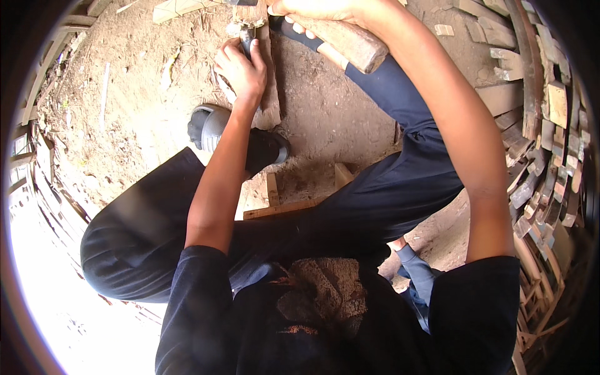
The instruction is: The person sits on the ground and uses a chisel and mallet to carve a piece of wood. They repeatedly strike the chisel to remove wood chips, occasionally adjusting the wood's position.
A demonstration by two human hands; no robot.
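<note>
At the top of the head view my left hand [242,70] is wrapped round what looks like a chisel [247,40], a dark shaft with a pale, frayed upper end. Under and beside that hand lies a long wooden board [270,103] on the ground. My right hand [322,9] grips a thick wooden handle [353,42] of a hammer-like tool. Its dark head is mostly cut off by the top edge, just above the chisel's frayed end. The chisel's lower end is hidden by my left hand.
My foot in a dark sandal [211,128] rests beside the board on the dirt ground [144,81]. I sit low, with a small wooden frame [281,208] by my legs. Stacked wood pieces [556,125] line the right side. A pale plank [178,9] lies at the far left.
</note>
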